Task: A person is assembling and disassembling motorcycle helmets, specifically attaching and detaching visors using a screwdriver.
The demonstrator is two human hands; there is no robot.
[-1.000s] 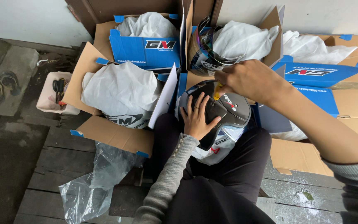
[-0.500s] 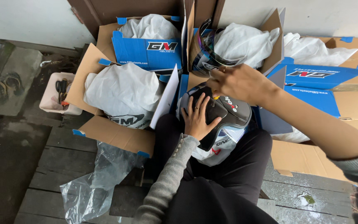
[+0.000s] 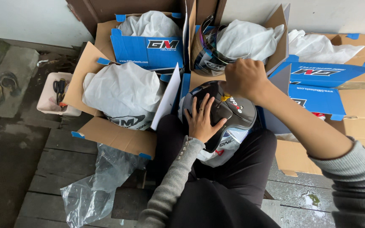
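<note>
A glossy black helmet [image 3: 242,115] rests on my lap, partly inside a white cloth bag [image 3: 220,152]. My left hand [image 3: 202,119] lies flat on the helmet's crown with fingers spread, holding it steady. My right hand [image 3: 243,78] is closed in a fist just above the helmet's side, gripping a small yellow-handled tool [image 3: 224,98] whose tip points down at the shell. Most of the tool is hidden inside the fist.
Open blue-and-brown cardboard boxes surround me: one at left [image 3: 115,137] with a white-bagged helmet [image 3: 121,90], one behind [image 3: 148,46], one with a tinted visor [image 3: 205,59], others at right [image 3: 326,78]. A clear plastic bag [image 3: 93,185] lies on the wooden planks. A small tub [image 3: 47,99] holds tools.
My right hand has shifted slightly left over the helmet with the tool. The left hand stays flat on the crown.
</note>
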